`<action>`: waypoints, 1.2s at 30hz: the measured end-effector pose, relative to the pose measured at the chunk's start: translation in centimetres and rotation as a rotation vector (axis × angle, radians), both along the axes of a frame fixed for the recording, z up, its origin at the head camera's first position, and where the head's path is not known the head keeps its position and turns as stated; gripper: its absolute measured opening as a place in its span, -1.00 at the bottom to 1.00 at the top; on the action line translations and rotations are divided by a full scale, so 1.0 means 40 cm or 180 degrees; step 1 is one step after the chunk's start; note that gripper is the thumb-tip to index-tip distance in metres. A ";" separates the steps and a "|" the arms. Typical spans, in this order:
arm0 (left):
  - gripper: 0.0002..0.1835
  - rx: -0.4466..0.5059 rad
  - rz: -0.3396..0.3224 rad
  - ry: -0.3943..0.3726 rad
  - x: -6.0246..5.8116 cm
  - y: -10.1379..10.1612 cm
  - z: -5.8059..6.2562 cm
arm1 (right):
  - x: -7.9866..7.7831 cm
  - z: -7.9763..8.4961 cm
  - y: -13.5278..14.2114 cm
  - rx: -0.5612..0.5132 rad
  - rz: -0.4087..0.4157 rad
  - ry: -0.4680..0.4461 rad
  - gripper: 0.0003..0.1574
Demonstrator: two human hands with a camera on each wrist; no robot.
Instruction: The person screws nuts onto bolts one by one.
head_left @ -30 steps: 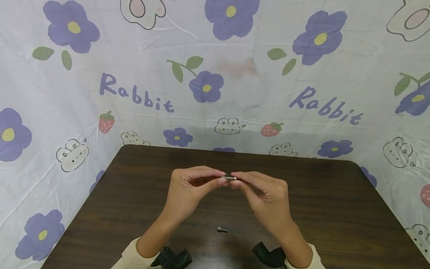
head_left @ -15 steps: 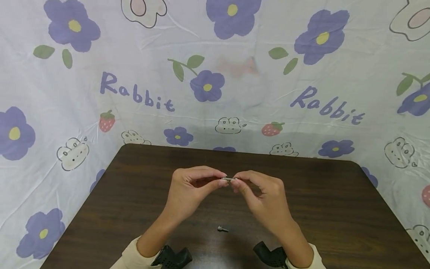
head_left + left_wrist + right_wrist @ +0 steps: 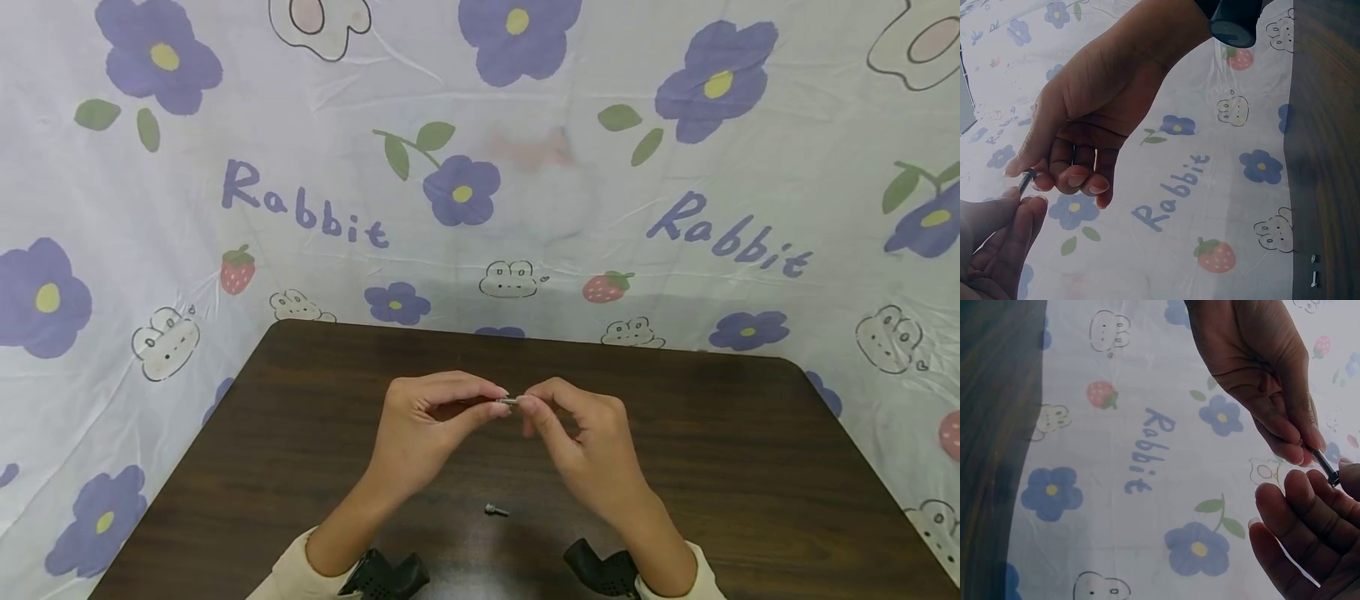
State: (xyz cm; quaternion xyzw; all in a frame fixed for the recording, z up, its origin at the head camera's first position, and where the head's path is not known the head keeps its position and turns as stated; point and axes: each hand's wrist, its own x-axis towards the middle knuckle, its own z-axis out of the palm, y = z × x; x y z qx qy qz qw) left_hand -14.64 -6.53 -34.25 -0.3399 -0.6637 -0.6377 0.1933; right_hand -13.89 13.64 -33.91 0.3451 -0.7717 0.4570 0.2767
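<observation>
Over the middle of the table, both hands meet at a small silver bolt (image 3: 507,401). My left hand (image 3: 420,421) pinches its head end between thumb and fingers; that head (image 3: 1029,175) shows as a darker, wider end in the left wrist view. The opposite end is pinched by my right hand (image 3: 592,429), whose fingertips hide the tip. From the right wrist view, a bare length of shank (image 3: 1322,464) runs between the two hands. On the table below, nearer the person, lies another small metal bolt (image 3: 496,510) with a thick end and a thin shank.
The dark wood table (image 3: 300,483) has rounded far corners. Behind and beside it hangs a white cloth (image 3: 555,192) with flowers and rabbits. Black wrist devices (image 3: 600,568) jut inward from both cream sleeves (image 3: 292,575), near the table's front.
My right fingers have shifted along and around the bolt, a little leftward, so less of it shows in the head view. The left hand has barely moved; the bolt on the table stays put.
</observation>
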 end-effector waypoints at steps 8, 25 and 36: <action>-0.89 -0.0050 0.0064 0.0008 0.001 0.002 -0.005 | 0.005 0.000 -0.005 -0.0028 0.0031 -0.0123 -0.64; -0.89 0.0026 -0.0002 -0.0070 0.004 0.010 -0.005 | 0.011 -0.010 -0.021 -0.0362 0.0085 -0.0697 -0.36; -0.88 0.0069 0.0016 -0.0190 0.004 0.007 -0.002 | 0.001 0.001 0.000 -0.0531 0.0273 -0.0544 -0.49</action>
